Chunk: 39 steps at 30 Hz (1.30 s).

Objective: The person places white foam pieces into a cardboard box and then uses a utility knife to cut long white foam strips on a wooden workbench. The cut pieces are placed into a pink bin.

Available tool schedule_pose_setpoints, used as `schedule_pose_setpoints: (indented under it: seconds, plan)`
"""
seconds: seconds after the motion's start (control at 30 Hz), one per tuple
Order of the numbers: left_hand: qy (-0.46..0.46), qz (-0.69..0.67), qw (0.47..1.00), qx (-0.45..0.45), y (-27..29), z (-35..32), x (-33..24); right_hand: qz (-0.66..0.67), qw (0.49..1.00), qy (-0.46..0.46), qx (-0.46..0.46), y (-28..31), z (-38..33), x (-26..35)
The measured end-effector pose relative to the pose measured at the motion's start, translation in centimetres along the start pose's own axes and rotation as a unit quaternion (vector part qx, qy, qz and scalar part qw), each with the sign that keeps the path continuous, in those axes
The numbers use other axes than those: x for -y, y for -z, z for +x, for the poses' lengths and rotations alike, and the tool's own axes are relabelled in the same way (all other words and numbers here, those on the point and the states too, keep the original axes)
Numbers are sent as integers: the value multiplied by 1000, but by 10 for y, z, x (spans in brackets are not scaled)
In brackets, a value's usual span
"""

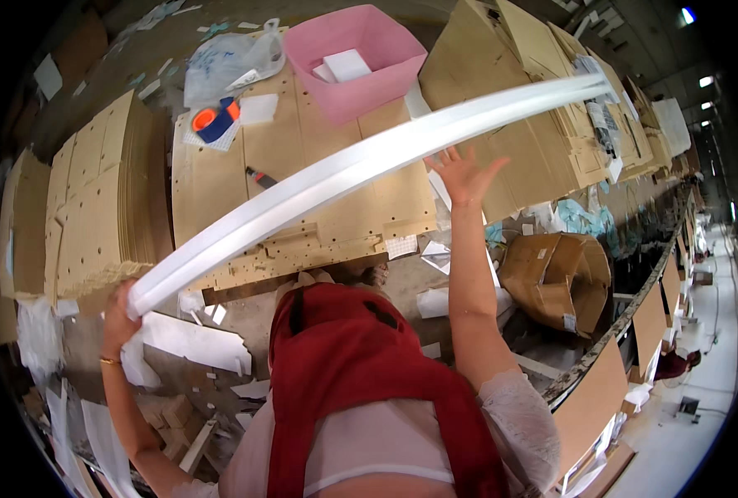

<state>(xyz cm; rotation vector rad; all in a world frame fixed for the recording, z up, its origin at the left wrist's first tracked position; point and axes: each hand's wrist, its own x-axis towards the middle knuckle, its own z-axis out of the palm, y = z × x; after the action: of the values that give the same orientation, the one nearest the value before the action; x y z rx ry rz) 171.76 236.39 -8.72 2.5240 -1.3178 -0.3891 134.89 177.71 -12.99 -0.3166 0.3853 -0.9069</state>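
- While you are holding it up in front of you, the long white strip [348,164] is slanting from your lower left to the upper right, running above the drilled tan panels [207,187].
- Your left hand [120,319] is closing around the strip's near end, fingers wrapped on it.
- Your right hand [467,178] is spreading wide, fingers splayed beside the strip's lower edge; it is grasping nothing, and whether a fingertip is touching the strip is staying unclear.
- Judging by this, picking up the strip is looking done, while setting it down is remaining undone; whether its far end is resting on the cardboard sheets [510,158] is impossible to tell.
- On the panels, a red-and-black cutter [260,177] is lying just beyond the strip, and a blue tape roll with an orange core [213,123] is sitting farther off, near a plastic bag [224,66].
- Beyond the strip, a pink bin [352,93] is holding white blocks [347,65].
- Farther out, stacked panels [95,191] are standing to your left, and an open carton [552,278] is sitting on the right.
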Motion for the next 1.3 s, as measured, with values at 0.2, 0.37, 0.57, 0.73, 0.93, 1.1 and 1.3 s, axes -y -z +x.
schedule_pose_setpoints:
  seconds: [0.2,0.37,0.57,0.73,0.93,1.1,1.3]
  plan:
    - [43,160,985,-47,-34,-12,125,-365,929,21,-66,67,-28,-102]
    - [95,193,973,-87,-73,-3,180,-828,454,326,48,34,-39,-133]
    - [89,258,960,-67,-75,13,208,-950,119,153,245,-2,29,-132]
    - [101,379,912,-120,-66,14,192,-938,138,163,274,18,50,-147]
    - [153,333,915,-170,-44,-7,183,-882,268,283,265,-7,-4,-135]
    - [169,330,918,-142,-41,-25,198,-856,319,278,296,-10,-33,-146]
    - [92,255,961,-45,-79,13,112,-852,361,240,294,21,-54,-190]
